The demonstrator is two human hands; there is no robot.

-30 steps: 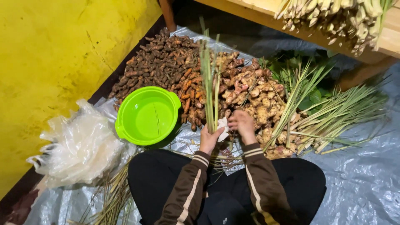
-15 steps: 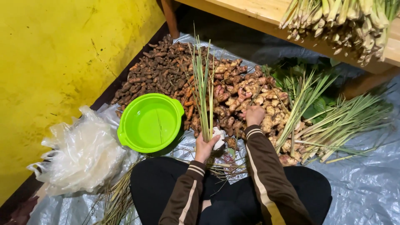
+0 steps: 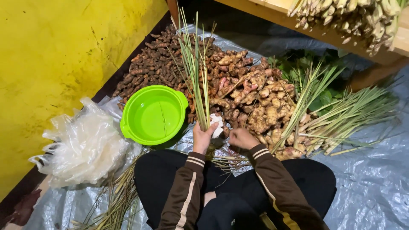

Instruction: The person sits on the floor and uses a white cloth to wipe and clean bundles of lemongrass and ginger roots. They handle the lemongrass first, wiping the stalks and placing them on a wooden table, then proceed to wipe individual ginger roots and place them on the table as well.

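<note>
At the centre of the frame the person's left hand (image 3: 202,137) is clamped around the base of an upright bunch of lemongrass stalks (image 3: 195,72), whose thin green blades fan up toward the top of the picture. Something small and white (image 3: 216,123) sits against the bunch just right of that grip; whether it is a tie, a wrapper or a piece of root cannot be told. The right hand (image 3: 241,138) lies just beside it, lower and to the right, fingers curled inward with the back of the hand toward the camera, so whether it grips anything cannot be told. The work in hand looks like gathering and securing the stalks into one bundle, with the bundle formed and held but its binding apparently unfinished. By that reading, the next move calls for the left grip to stay firm at the base while the right hand works close around the same spot. Left of the bunch stands an empty bright green bowl (image 3: 154,114), and a heap of clear plastic bags (image 3: 81,145) lies at the far left. Behind are piles of dark turmeric (image 3: 153,64) and pale ginger roots (image 3: 255,91), with loose lemongrass (image 3: 345,117) spread to the right on a grey plastic sheet (image 3: 375,179).
</note>
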